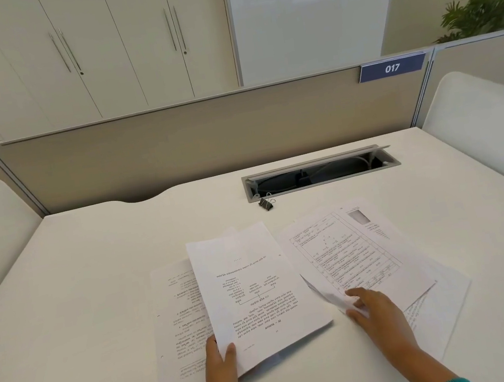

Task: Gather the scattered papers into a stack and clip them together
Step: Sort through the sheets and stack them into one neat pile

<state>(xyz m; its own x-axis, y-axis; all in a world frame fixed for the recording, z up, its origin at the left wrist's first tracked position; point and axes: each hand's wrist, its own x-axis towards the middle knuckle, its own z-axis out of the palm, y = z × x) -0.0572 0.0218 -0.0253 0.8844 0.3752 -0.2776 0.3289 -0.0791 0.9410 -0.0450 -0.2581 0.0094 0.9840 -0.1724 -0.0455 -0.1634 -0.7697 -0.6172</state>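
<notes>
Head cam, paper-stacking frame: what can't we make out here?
- Printed text on the held sheet: head view, too small and upside down to read.
- Sheet under it: partly covered by the held sheet.
- Number of sheets in the right pile: they overlap, so no count.
- Left hand: its fingers are hidden behind the held sheet.
- Right hand: its fingertips are partly hidden by a curled page.
- Binder clip: too small for detail.
</notes>
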